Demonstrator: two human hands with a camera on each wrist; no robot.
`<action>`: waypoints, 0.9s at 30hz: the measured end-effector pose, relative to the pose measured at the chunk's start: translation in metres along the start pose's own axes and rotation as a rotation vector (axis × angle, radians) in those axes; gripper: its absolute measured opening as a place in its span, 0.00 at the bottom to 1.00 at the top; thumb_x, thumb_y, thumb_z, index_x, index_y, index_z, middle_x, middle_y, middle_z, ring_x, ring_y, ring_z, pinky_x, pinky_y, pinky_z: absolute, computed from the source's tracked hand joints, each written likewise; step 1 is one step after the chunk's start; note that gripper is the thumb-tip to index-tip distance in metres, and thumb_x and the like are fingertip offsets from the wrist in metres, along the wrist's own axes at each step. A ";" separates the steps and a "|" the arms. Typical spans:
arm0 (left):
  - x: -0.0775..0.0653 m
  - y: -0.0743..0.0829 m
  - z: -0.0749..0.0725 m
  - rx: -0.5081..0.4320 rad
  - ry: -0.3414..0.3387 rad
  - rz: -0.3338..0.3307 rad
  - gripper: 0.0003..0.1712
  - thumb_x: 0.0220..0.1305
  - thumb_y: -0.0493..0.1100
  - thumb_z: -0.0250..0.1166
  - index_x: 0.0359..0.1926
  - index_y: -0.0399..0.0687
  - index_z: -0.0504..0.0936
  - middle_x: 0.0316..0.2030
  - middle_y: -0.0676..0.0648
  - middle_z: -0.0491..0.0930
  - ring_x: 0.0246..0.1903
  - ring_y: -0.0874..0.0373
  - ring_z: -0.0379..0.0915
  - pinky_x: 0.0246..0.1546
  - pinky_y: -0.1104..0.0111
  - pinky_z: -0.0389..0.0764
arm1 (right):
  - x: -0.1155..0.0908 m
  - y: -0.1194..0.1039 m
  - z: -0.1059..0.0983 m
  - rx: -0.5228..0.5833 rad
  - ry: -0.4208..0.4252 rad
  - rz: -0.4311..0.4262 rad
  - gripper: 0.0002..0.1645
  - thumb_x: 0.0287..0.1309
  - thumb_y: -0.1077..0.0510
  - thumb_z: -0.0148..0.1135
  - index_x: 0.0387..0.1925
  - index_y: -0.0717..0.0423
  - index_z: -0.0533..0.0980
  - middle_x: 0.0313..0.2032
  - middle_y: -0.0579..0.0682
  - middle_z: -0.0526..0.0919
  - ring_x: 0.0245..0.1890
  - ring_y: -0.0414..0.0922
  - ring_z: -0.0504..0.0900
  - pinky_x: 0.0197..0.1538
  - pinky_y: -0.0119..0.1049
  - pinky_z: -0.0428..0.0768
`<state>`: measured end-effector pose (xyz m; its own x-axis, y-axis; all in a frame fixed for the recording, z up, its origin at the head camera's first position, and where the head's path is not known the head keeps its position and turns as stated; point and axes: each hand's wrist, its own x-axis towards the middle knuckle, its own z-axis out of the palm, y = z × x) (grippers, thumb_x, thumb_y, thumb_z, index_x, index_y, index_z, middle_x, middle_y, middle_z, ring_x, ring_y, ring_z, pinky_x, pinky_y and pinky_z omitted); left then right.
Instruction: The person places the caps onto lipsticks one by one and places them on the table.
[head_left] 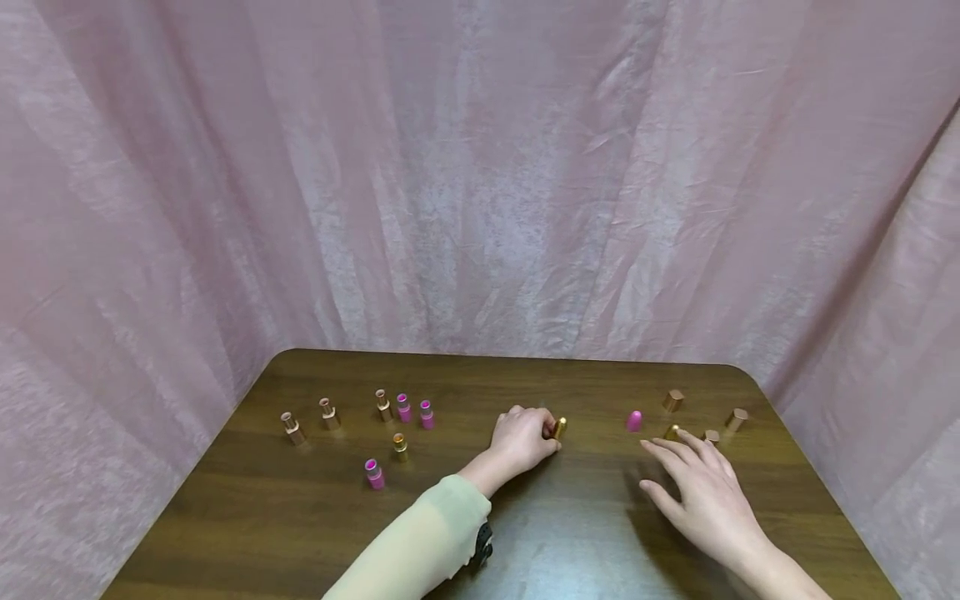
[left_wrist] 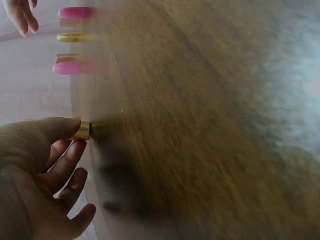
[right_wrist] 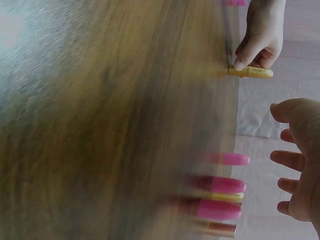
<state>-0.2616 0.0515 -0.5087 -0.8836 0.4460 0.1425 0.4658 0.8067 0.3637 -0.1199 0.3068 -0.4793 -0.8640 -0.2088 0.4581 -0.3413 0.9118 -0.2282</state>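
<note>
Near the middle of the table, my left hand (head_left: pixel 522 437) pinches an upright gold lipstick (head_left: pixel 560 428) between thumb and fingers. Its base touches or nearly touches the wood; the left wrist view shows the gold lipstick (left_wrist: pixel 83 131) partly covered by fingers. In the right wrist view the gold lipstick (right_wrist: pixel 260 73) looks capped with a rounded top. My right hand (head_left: pixel 697 492) hovers over the right side, fingers spread, holding nothing. Beyond its fingertips stands a gold cap (head_left: pixel 672 432), partly hidden. A pink cap (head_left: pixel 634 421) is to its left.
Rose-gold caps (head_left: pixel 673 400) stand at the right, one partly behind the right hand. On the left stand several uncapped lipstick tubes: rose-gold tubes (head_left: pixel 292 430), pink tubes (head_left: pixel 375 476) and a gold tube (head_left: pixel 401 450). A pink curtain (head_left: pixel 480 183) hangs behind the wooden table (head_left: pixel 247 517).
</note>
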 end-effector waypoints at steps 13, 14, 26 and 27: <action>0.025 0.004 0.003 0.041 0.028 -0.068 0.12 0.57 0.54 0.76 0.35 0.57 0.84 0.36 0.55 0.81 0.45 0.51 0.73 0.42 0.60 0.72 | -0.010 0.014 -0.006 0.008 0.014 0.044 0.33 0.57 0.50 0.75 0.63 0.51 0.77 0.60 0.56 0.80 0.68 0.66 0.64 0.64 0.71 0.58; 0.027 0.003 0.004 0.042 0.027 -0.076 0.12 0.57 0.54 0.76 0.36 0.57 0.84 0.38 0.54 0.81 0.46 0.50 0.72 0.43 0.59 0.72 | -0.011 0.015 -0.006 0.007 0.016 0.044 0.33 0.57 0.50 0.75 0.63 0.51 0.78 0.60 0.56 0.80 0.68 0.66 0.64 0.64 0.71 0.58; 0.038 0.000 0.010 0.001 0.041 -0.149 0.13 0.60 0.53 0.75 0.42 0.56 0.85 0.46 0.50 0.81 0.53 0.47 0.70 0.48 0.55 0.72 | -0.018 0.016 -0.002 0.006 0.055 0.037 0.32 0.55 0.51 0.76 0.61 0.51 0.78 0.58 0.55 0.81 0.67 0.65 0.66 0.66 0.69 0.58; 0.039 0.000 0.010 -0.005 0.042 -0.147 0.14 0.60 0.53 0.75 0.44 0.56 0.85 0.47 0.50 0.80 0.54 0.47 0.70 0.49 0.55 0.72 | -0.019 0.017 -0.002 0.005 0.059 0.039 0.32 0.55 0.51 0.76 0.62 0.51 0.78 0.58 0.55 0.81 0.67 0.65 0.66 0.67 0.68 0.57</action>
<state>-0.2953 0.0728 -0.5125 -0.9436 0.3062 0.1257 0.3308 0.8603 0.3879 -0.1085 0.3273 -0.4898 -0.8537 -0.1518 0.4981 -0.3096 0.9171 -0.2513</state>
